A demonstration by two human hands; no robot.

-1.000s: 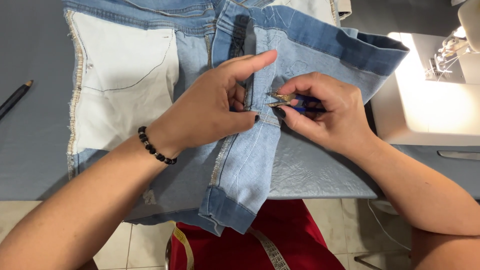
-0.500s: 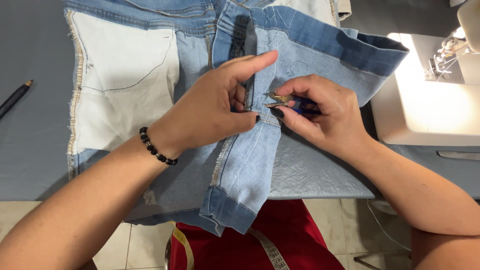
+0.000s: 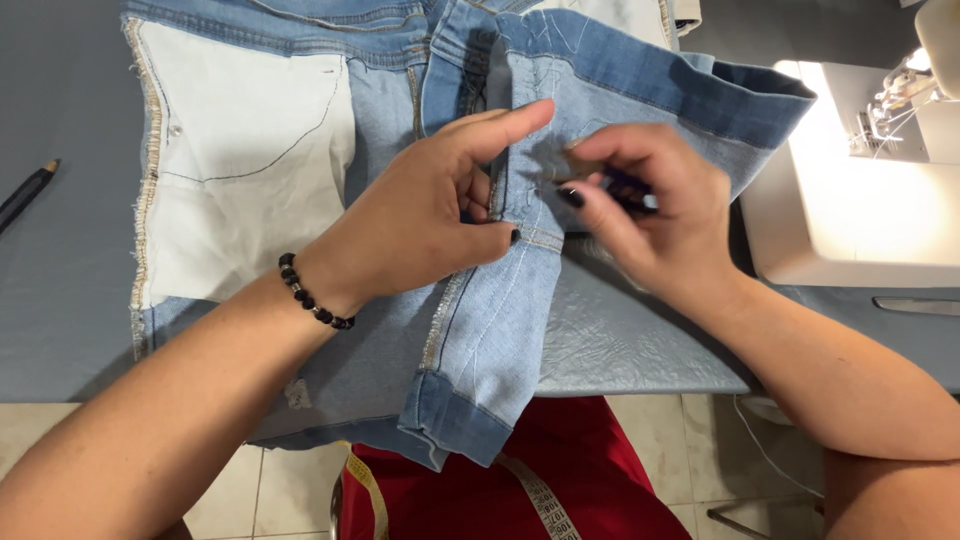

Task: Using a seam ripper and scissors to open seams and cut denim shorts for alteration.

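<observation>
Jeans [image 3: 480, 330], turned inside out, lie on the grey table [image 3: 60, 300], one folded cuff hanging off the near edge above a red lap and a yellow tape measure [image 3: 365, 490]. Closest in, the left forearm comes up from the lower left, a black bead bracelet [image 3: 312, 292] at the wrist.

Compared with a second ago, the denim and the left hand [image 3: 420, 215] sit just as they did, while the right hand [image 3: 650, 215] has shifted a little and shows as a blur, so it is moving. The small tool [image 3: 625, 190] it carried at the seam is now mostly hidden, only a dark blue smear of it showing. I judge that the work at this spot on the seam is mid-stroke, not finished.

Left fingers are partly curled: thumb and bent fingers pinch the fold of denim beside the seam, and the forefinger stretches out flat along the fabric. Right fingers are closed together, tips pinched near the seam and touching the cloth, gripping that slim tool; its kind cannot be made out.

Farther off, a white pocket lining [image 3: 240, 190] shows on the left, a dark pencil [image 3: 25, 195] lies at the table's far left, and a lit white sewing machine [image 3: 860, 200] stands on the right.
</observation>
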